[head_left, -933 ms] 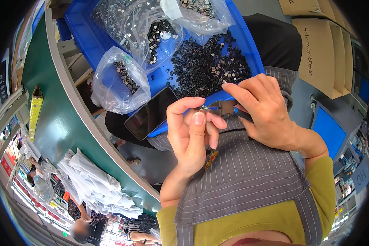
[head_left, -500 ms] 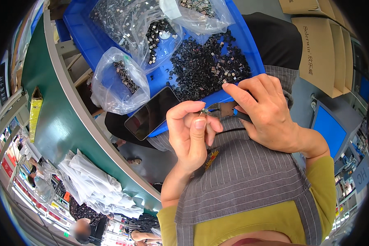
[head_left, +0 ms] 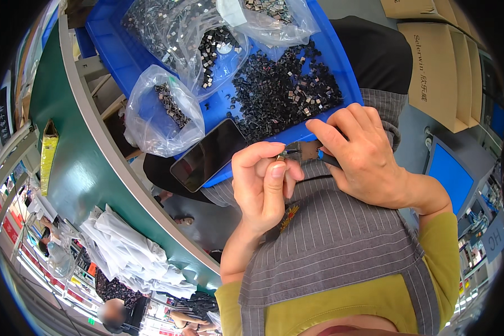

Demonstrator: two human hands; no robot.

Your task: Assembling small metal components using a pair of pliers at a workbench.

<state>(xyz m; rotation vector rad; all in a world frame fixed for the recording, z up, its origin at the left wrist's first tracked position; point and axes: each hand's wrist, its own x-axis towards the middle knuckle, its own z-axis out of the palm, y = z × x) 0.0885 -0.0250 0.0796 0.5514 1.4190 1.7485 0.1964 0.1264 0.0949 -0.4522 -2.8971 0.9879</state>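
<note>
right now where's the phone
In the head view the dark phone lies on the near edge of the blue tray, left of the left hand and below a clear bag of small parts.

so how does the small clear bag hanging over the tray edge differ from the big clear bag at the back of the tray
The small bag holds only a thin cluster of dark parts and is mostly empty plastic; the big bag is spread wide with far more parts. The small bag hangs over the edge of the blue tray above the phone; the big bag lies fully inside the tray. Both are clear, crumpled plastic holding small dark and silvery parts.
</note>
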